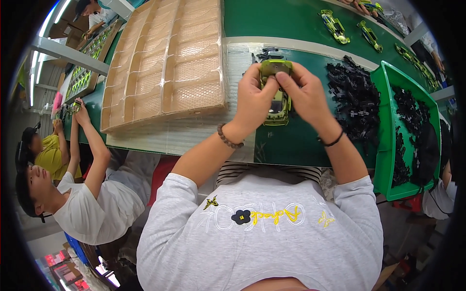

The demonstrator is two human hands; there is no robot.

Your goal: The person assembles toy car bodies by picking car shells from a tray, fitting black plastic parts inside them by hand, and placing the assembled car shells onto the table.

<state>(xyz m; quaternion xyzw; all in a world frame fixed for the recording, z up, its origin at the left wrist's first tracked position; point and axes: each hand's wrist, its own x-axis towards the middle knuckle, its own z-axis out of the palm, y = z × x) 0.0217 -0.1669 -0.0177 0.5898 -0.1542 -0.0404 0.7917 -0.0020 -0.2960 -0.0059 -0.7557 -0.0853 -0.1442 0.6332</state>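
Observation:
Both my hands grip a yellow-green toy car body (275, 107) over the green work table. My left hand (253, 97) closes round its left side, thumb pressed on top. From the other side my right hand (307, 92) holds it, its thumb also pushing down near the far end. Just beyond the car body lie a few black plastic parts (270, 52), partly hidden by my hands. To the right is a heap of black plastic parts (354, 97).
A brown tray with clear compartments (191, 92) stands at the left. At the right edge, a green bin (383, 121) holds more black parts. Yellow-green toy cars (333, 26) lie on the far green surface. A co-worker in white (99, 213) works at the left.

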